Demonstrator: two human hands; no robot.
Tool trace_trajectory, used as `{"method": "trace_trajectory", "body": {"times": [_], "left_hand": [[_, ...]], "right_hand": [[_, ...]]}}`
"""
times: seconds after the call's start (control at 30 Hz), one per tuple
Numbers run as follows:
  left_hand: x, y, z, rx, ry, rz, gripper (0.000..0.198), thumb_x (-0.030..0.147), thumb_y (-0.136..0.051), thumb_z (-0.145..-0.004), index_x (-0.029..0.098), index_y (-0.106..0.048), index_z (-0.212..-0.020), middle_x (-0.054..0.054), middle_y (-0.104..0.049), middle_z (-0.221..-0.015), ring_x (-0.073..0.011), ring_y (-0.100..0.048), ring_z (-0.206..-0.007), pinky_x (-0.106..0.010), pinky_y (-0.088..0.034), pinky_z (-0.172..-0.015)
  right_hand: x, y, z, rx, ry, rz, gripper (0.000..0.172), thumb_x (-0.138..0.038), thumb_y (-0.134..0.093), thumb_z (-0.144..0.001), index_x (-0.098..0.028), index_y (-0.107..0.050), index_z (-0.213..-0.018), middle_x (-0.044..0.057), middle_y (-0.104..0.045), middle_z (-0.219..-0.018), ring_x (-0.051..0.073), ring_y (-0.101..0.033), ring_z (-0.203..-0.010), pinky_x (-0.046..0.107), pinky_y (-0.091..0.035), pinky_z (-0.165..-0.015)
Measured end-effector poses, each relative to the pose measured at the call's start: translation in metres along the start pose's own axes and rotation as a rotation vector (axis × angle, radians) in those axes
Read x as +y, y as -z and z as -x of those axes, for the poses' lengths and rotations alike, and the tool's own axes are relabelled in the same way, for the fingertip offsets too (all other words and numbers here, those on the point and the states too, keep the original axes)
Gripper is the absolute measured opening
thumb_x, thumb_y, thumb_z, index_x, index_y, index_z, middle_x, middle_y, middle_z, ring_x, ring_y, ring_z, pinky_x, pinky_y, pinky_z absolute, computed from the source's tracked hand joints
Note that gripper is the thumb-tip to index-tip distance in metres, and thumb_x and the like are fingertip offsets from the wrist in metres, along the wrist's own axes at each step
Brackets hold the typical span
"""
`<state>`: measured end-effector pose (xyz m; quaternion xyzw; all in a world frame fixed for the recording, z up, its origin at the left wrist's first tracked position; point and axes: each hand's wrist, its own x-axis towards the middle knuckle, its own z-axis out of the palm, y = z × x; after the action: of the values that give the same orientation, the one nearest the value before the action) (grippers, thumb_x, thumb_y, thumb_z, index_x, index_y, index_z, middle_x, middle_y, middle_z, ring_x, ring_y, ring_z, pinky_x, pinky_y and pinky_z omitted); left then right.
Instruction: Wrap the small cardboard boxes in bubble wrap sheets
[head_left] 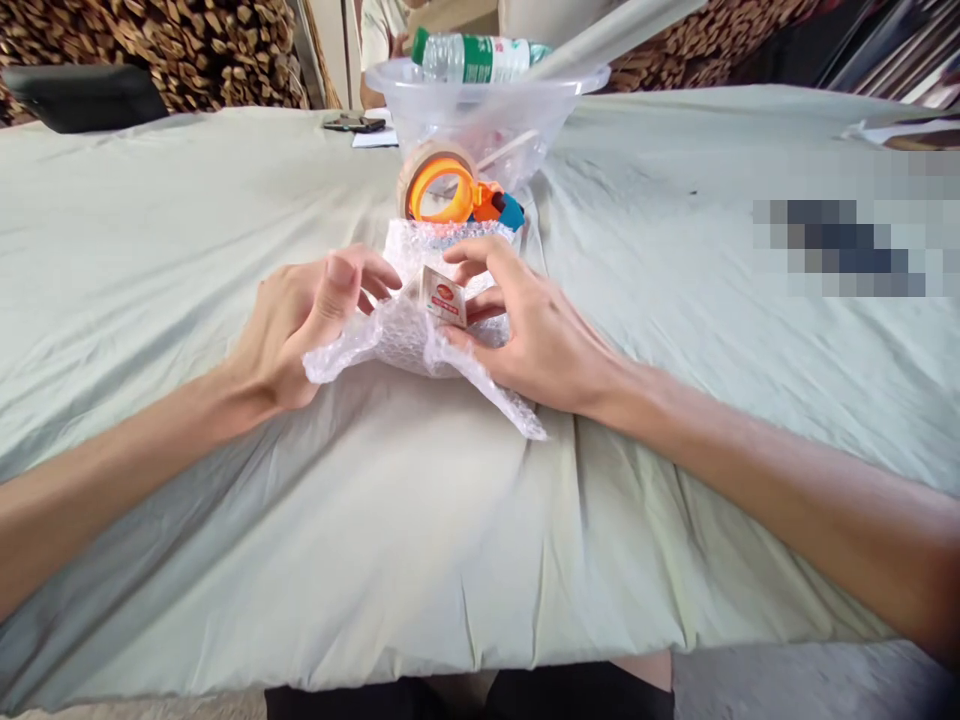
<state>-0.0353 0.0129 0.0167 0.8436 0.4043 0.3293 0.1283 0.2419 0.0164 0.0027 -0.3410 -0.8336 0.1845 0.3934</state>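
A small white box [444, 297] with a red print stands tilted on a crumpled sheet of bubble wrap [401, 335] at the middle of the table. My right hand [529, 320] closes round the box from the right, thumb at its lower edge and fingers along its side; the exact contact is partly hidden. To the left, my left hand [315, 310] is open, thumb raised and fingers reaching over the wrap towards the box. Just beyond the wrap sits an orange tape dispenser [444, 190] with a roll of tape and a blue end.
Behind the dispenser stands a clear plastic basin [480, 110] holding a green-labelled bottle [484, 58] and a long pale roll [619, 38]. A phone [354, 123] and a black case [86, 98] lie farther left. A person [384, 40] is partly visible at the back.
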Motion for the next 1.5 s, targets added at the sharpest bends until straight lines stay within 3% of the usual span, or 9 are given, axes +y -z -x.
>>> {"method": "trace_trajectory", "body": {"times": [0.2, 0.33, 0.5, 0.67, 0.87, 1.0, 1.13, 1.33, 1.5], "left_hand": [[-0.008, 0.005, -0.010, -0.076, -0.012, -0.231, 0.046, 0.054, -0.056, -0.104, 0.029, -0.088, -0.124, -0.011, -0.081, -0.141, -0.0403, -0.078, -0.128, -0.065, -0.058, -0.119], [-0.005, 0.007, -0.007, -0.103, -0.058, -0.462, 0.052, 0.043, -0.058, -0.097, 0.026, -0.084, -0.138, -0.014, -0.060, -0.174, -0.0502, -0.058, -0.161, -0.079, -0.044, -0.134], [0.002, 0.013, 0.001, -0.107, -0.028, -0.517, 0.058, 0.071, -0.058, -0.109, 0.029, -0.078, -0.144, -0.009, -0.058, -0.178, -0.0547, -0.038, -0.175, -0.084, -0.033, -0.141], [0.005, 0.016, 0.006, -0.188, -0.145, -0.506, 0.070, 0.048, -0.062, -0.111, 0.030, -0.047, -0.177, -0.005, -0.031, -0.196, -0.0439, -0.023, -0.184, -0.074, -0.019, -0.151], [0.006, 0.005, 0.010, -0.351, -0.107, -0.355, 0.071, 0.050, -0.046, -0.115, 0.017, -0.048, -0.177, -0.015, -0.050, -0.186, -0.0408, -0.049, -0.173, -0.067, -0.037, -0.146], [-0.001, 0.006, 0.014, -0.434, -0.021, -0.227, 0.091, 0.076, -0.049, -0.111, 0.016, -0.046, -0.180, -0.014, -0.038, -0.192, -0.0408, -0.035, -0.181, -0.064, -0.028, -0.150], [-0.012, 0.013, 0.019, -0.435, 0.057, -0.093, 0.091, 0.070, -0.061, -0.107, 0.030, -0.038, -0.186, -0.004, -0.034, -0.194, -0.0430, -0.024, -0.184, -0.069, -0.022, -0.151], [-0.017, 0.017, 0.020, -0.355, -0.012, -0.094, 0.058, 0.053, -0.056, -0.114, 0.035, -0.062, -0.169, -0.002, -0.053, -0.185, -0.0394, -0.051, -0.172, -0.065, -0.041, -0.145], [-0.018, 0.015, 0.022, -0.314, -0.047, -0.171, 0.058, 0.060, -0.056, -0.114, 0.037, -0.066, -0.166, 0.000, -0.055, -0.184, -0.0385, -0.053, -0.171, -0.066, -0.038, -0.146]], "right_hand": [[0.018, 0.002, -0.001, 0.071, 0.045, 0.149, 0.050, -0.031, -0.068, -0.105, -0.021, -0.067, -0.154, 0.017, -0.067, -0.141, 0.033, -0.072, -0.124, 0.052, -0.073, -0.101], [0.026, 0.007, -0.002, 0.017, 0.107, 0.189, 0.054, -0.022, -0.060, -0.109, -0.028, -0.063, -0.163, 0.016, -0.066, -0.148, 0.035, -0.070, -0.133, 0.060, -0.068, -0.114], [0.029, 0.009, -0.003, -0.043, 0.167, 0.207, 0.062, -0.017, -0.056, -0.107, -0.030, -0.062, -0.166, 0.017, -0.063, -0.157, 0.039, -0.065, -0.147, 0.068, -0.057, -0.128], [0.026, 0.009, -0.005, -0.050, 0.170, 0.227, 0.058, -0.024, -0.062, -0.108, -0.032, -0.063, -0.165, 0.015, -0.064, -0.156, 0.039, -0.065, -0.148, 0.069, -0.054, -0.132], [0.017, 0.010, -0.006, -0.048, 0.137, 0.206, 0.054, -0.031, -0.066, -0.110, -0.034, -0.063, -0.163, 0.011, -0.067, -0.166, 0.039, -0.063, -0.153, 0.066, -0.054, -0.133], [0.020, 0.010, -0.006, -0.084, 0.119, 0.137, 0.058, -0.034, -0.075, -0.106, -0.034, -0.063, -0.163, 0.009, -0.064, -0.173, 0.040, -0.066, -0.152, 0.065, -0.059, -0.128], [0.031, 0.015, -0.009, -0.027, 0.102, 0.146, 0.058, -0.023, -0.074, -0.103, -0.032, -0.064, -0.159, 0.009, -0.069, -0.166, 0.035, -0.074, -0.137, 0.058, -0.063, -0.122], [0.071, 0.040, -0.021, 0.255, 0.015, 0.335, 0.057, -0.010, -0.075, -0.093, -0.025, -0.070, -0.148, 0.015, -0.073, -0.151, 0.033, -0.072, -0.128, 0.055, -0.062, -0.117], [0.119, 0.063, -0.019, 0.313, -0.100, 0.376, 0.033, -0.032, -0.074, -0.106, -0.032, -0.070, -0.139, 0.015, -0.072, -0.145, 0.035, -0.072, -0.124, 0.063, -0.062, -0.116]]}}
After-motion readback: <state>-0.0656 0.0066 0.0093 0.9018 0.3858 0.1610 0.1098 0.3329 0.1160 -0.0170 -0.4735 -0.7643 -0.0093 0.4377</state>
